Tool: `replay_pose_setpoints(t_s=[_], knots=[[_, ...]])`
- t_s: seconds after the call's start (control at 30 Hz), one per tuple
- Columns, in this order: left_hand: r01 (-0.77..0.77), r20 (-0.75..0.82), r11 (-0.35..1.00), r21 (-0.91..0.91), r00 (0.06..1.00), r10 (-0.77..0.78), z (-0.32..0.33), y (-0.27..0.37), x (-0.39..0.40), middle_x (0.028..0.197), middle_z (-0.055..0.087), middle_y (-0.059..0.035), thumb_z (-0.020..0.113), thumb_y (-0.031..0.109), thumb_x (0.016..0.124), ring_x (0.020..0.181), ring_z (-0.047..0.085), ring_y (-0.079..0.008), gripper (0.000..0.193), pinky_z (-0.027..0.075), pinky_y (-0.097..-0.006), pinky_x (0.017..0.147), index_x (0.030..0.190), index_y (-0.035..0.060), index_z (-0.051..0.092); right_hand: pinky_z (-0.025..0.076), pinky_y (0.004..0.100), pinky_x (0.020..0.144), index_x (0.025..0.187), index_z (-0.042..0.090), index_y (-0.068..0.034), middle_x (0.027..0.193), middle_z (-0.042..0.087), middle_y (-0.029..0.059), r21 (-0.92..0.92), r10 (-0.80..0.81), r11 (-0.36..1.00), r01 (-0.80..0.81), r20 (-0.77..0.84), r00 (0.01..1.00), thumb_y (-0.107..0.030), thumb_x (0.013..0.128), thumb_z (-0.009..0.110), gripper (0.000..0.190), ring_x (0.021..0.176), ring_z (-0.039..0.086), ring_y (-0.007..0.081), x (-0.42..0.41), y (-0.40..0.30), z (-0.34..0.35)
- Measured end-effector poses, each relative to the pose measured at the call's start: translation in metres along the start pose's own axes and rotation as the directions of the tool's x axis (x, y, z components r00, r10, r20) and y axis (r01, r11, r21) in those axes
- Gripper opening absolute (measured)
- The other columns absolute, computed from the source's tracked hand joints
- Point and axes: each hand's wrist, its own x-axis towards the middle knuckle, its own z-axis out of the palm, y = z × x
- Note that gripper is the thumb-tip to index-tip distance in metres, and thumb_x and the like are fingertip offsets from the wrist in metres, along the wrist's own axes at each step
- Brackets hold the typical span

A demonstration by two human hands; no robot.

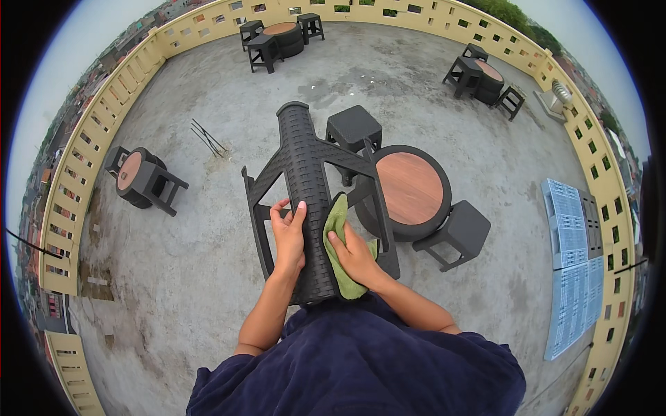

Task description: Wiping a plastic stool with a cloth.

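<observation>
A dark grey plastic stool with a woven rattan pattern [301, 161] is held up before my body, turned so that its legs and cross bars face me. My left hand [289, 236] grips the edge of one leg, the thumb lying on the woven face and the fingers reaching into the gap beside it. In my right hand [355, 255] is a green cloth [337, 216] with a dark border. It is pressed against the right side of that same leg. The fingertips under the cloth are partly hidden.
Just beyond, to the right, stands a tyre table with a round wood-look top [411, 190], flanked by a stool [355, 126] and another stool [460, 234]. Thin rods [208, 138] stick up from the concrete floor [203, 260]. Blue plastic pallets [572, 270] lean at the right parapet wall [611, 208].
</observation>
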Motion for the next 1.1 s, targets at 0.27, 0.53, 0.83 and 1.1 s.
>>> replay_pose_setpoints(t_s=[0.27, 0.53, 0.83, 1.1], knots=[[0.098, 0.102, 0.995, 0.032, 0.99, -0.1, -0.007, 0.025, 0.001, 0.114, 0.068, -0.0163, 0.069, 0.015, 0.096, 0.095, 0.068, -0.0157, 0.068, 0.057, -0.0298, 0.079, 0.15, -0.0048, 0.033, 0.017, 0.0539, 0.12, 0.14, 0.044, 0.004, 0.148, 0.042, 0.0228, -0.418, -0.302, 0.846, 0.331, 0.135, 0.944, -0.021, 0.1, 0.052, 0.048, 0.141, 0.038, 0.0372, -0.053, 0.104, -0.028], [-0.103, 0.162, 0.992, 0.067, 0.983, 0.091, 0.016, 0.039, 0.001, 0.119, 0.067, -0.0115, 0.067, 0.013, 0.098, 0.103, 0.063, -0.0114, 0.061, 0.051, -0.0257, 0.09, 0.149, -0.006, 0.039, 0.025, 0.037, 0.118, 0.15, 0.034, 0.003, 0.151, 0.042, 0.018, 0.191, 0.13, 0.978, -0.084, -0.242, 0.962, -0.018, 0.106, 0.039, 0.049, 0.14, 0.039, 0.0294, -0.039, 0.207, 0.005], [-0.316, 0.082, 0.922, 0.225, 0.949, 0.306, -0.001, 0.046, -0.007, 0.107, 0.07, -0.0122, 0.073, 0.018, 0.093, 0.093, 0.066, -0.0123, 0.071, 0.053, -0.026, 0.083, 0.149, -0.0072, 0.037, 0.04, 0.0407, 0.112, 0.141, 0.049, -0.002, 0.143, 0.054, 0.0104, 0.89, 0.649, 0.444, 0.099, -0.396, 0.65, -0.042, 0.11, 0.032, 0.054, 0.129, 0.054, 0.0262, 0.02, 0.19, -0.032], [-0.368, 0.084, 0.875, 0.314, 0.929, 0.361, -0.054, 0.017, 0.001, 0.095, 0.071, -0.0106, 0.076, 0.022, 0.09, 0.085, 0.068, -0.0132, 0.075, 0.053, -0.026, 0.079, 0.148, -0.0069, 0.037, 0.035, 0.0528, 0.115, 0.138, 0.056, -0.01, 0.144, 0.055, 0.0119, 0.974, 0.738, 0.217, 0.071, -0.211, 0.641, -0.05, 0.107, 0.026, 0.059, 0.132, 0.052, 0.0335, 0.041, 0.155, -0.194]])
